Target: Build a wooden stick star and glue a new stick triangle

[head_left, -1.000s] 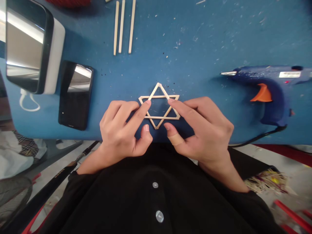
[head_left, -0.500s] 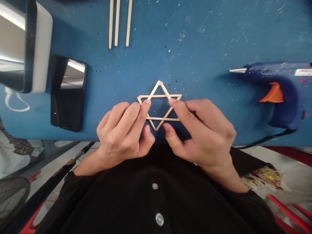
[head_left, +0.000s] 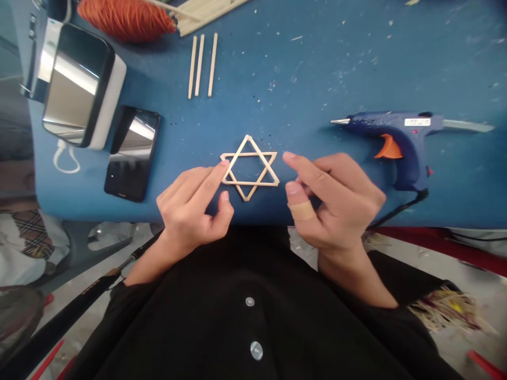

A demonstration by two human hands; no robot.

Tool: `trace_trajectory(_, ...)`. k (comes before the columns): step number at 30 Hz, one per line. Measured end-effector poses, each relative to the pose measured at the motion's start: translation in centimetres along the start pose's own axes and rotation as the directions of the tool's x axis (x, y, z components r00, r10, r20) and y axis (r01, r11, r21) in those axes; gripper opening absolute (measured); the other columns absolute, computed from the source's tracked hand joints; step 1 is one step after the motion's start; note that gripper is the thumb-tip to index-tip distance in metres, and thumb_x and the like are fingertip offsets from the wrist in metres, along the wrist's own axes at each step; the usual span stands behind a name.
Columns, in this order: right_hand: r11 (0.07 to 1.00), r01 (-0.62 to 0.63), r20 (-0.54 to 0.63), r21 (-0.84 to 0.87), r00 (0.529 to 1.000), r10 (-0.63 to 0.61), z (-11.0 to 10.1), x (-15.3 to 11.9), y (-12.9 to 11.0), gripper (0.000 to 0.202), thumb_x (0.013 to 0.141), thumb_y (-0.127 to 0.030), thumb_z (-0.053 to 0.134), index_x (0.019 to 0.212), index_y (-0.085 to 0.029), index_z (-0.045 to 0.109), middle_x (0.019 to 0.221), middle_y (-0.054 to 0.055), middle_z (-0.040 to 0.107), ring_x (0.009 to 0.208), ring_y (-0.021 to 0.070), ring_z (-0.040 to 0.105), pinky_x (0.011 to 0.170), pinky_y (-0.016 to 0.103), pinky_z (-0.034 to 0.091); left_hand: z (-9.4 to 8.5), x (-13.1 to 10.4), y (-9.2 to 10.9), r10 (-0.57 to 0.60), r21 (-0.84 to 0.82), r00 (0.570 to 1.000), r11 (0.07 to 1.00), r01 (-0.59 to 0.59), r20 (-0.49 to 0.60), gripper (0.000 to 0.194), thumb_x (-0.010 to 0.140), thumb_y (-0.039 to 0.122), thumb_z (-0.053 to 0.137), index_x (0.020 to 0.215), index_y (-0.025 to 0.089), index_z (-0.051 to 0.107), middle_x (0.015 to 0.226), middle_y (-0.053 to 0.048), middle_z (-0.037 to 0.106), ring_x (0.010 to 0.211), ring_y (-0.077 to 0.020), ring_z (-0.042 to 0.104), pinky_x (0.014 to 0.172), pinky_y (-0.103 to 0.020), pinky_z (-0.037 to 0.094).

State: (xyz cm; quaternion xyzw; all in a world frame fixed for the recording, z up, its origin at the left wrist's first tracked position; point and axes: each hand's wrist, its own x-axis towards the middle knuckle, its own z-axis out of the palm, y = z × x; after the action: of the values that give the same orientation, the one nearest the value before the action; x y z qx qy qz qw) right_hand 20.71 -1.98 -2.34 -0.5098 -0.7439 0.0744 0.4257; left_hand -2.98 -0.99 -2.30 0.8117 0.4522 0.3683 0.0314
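A six-pointed star of pale wooden sticks (head_left: 247,183) lies flat on the blue table (head_left: 301,74), near its front edge. At the star's left side is my left hand (head_left: 194,206), its index fingertip on a left corner and its thumb apart, holding nothing. My right hand (head_left: 336,200) is just right of the star, not touching it. Its index finger and thumb are apart with nothing between them, and a bandage (head_left: 303,210) wraps the thumb.
A blue glue gun (head_left: 407,126) with an orange trigger lies at the right. On the left are a black phone (head_left: 134,153) and a white device with a dark glossy face (head_left: 75,84). Three loose sticks (head_left: 201,66), orange twine (head_left: 127,18) and more sticks (head_left: 206,13) lie farther back.
My right hand has come off the star and moved right. My left index finger has shifted to the left corner. The view has shifted, showing the twine and more sticks.
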Motion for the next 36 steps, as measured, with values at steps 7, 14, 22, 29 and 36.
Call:
trace_trajectory(7,0.986,0.043,0.116,-0.161,0.993,-0.024,-1.6,2.8,-1.6,0.016,0.101,-0.017,0.069,0.095,-0.029,0.078,0.085,0.003,0.072,0.074,0.0204,0.067,0.065,0.038,0.053,-1.0,-1.2,-0.2,-0.121,0.008,0.972,0.992,0.125,-0.204,0.028,0.094,0.007,0.078,0.117,0.023,0.081,0.093,-0.002,0.085,0.079,-0.0188,0.080,0.073,-0.036,0.068)
trace_trajectory(14,0.964,0.203,0.430,-0.173,0.896,-0.112,0.4,6.2,-1.1,0.015,0.097,-0.022,0.071,0.103,-0.029,0.083,0.105,0.005,0.075,0.093,0.0235,0.067,0.074,0.038,0.054,-1.7,-1.8,-0.5,-0.101,0.020,0.962,0.994,0.109,-0.254,0.031,0.097,0.004,0.073,0.120,0.024,0.079,0.095,-0.004,0.082,0.084,-0.0200,0.077,0.071,-0.040,0.068)
trace_trajectory(22,0.940,0.291,0.563,-0.178,0.814,-0.145,2.8,8.4,-0.4,0.024,0.103,-0.026,0.063,0.098,-0.030,0.086,0.104,0.007,0.075,0.096,0.0252,0.063,0.071,0.040,0.047,0.0,-2.3,-0.1,-0.075,0.067,0.990,0.994,0.083,-0.116,0.011,0.098,0.014,0.076,0.106,0.020,0.079,0.096,-0.004,0.084,0.084,-0.0203,0.076,0.073,-0.037,0.056)
trace_trajectory(29,0.892,0.422,0.660,-0.162,0.719,-0.220,3.1,9.9,0.5,0.032,0.105,-0.030,0.058,0.084,-0.031,0.082,0.100,0.004,0.076,0.093,0.0211,0.060,0.069,0.039,0.046,0.8,-1.9,0.2,0.053,0.232,0.997,0.972,-0.037,-0.063,0.011,0.100,0.015,0.074,0.110,0.019,0.079,0.093,-0.002,0.084,0.078,-0.0217,0.069,0.061,-0.040,0.037)
trace_trajectory(36,0.913,0.313,0.643,-0.261,0.762,-0.077,2.6,10.7,-0.3,0.013,0.099,-0.024,0.068,0.096,-0.024,0.080,0.112,0.008,0.073,0.108,0.0238,0.067,0.091,0.042,0.057,1.2,-1.8,0.0,0.072,0.123,0.997,0.990,-0.070,-0.012,0.021,0.106,0.008,0.059,0.100,0.018,0.076,0.092,-0.005,0.078,0.079,-0.0210,0.070,0.063,-0.040,0.041)
